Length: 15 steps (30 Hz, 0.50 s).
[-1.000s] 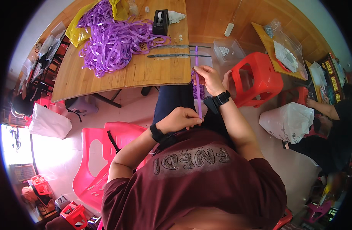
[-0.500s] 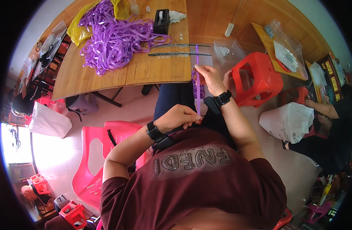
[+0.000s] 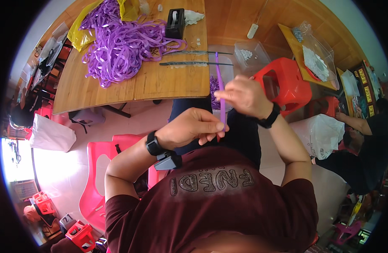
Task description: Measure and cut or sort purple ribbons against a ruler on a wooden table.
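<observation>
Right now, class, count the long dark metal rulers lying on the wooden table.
2. One dark ruler lies nearer the tape dispenser; the other ruler lies just below it, nearer the table edge. The purple pile may hide more.

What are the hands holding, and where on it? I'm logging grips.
Both hold one purple strip: left hand pinches its lower end, right hand grips its middle.

The purple strip (image 3: 221, 90) pinched in both hands looks like smooth, slightly glossy plastic, as does the ribbon heap (image 3: 118, 46) on the matt, grained wooden table (image 3: 160, 82); the red stool (image 3: 287, 82) is shiny moulded plastic, the shirt (image 3: 215, 206) matt cloth
</observation>
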Tool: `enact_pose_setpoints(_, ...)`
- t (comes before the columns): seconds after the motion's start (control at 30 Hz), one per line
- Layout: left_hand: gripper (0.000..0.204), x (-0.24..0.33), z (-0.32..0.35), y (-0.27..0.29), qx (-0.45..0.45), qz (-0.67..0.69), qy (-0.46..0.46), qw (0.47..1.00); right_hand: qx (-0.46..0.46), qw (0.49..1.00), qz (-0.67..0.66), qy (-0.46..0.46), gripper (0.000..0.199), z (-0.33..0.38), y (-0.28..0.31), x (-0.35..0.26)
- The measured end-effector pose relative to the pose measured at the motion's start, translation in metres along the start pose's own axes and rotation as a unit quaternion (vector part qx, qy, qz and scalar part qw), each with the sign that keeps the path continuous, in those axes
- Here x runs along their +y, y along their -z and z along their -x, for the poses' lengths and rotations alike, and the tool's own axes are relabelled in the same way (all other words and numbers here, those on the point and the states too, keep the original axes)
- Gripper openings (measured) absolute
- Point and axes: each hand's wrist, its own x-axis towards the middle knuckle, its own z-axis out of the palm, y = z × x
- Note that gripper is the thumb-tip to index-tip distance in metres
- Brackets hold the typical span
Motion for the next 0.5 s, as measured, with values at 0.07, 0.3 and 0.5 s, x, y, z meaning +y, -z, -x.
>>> enact_pose_setpoints(0.07,0.032,0.028,0.009,-0.005,0.043,-0.026,-0.074,0.996,0.063,0.997,0.045,0.019,0.030,-0.031,0.011,0.023)
enact_pose_setpoints(0.3,0.043,0.098,-0.027,0.047,0.223,-0.134,-0.297,0.919,0.119,0.989,0.074,-0.049,0.019,-0.090,-0.018,0.176)
enact_pose_setpoints(0.5,0.027,0.114,-0.082,0.097,0.305,-0.368,-0.242,0.844,0.007,0.974,0.030,-0.224,0.018,-0.059,-0.096,0.237)
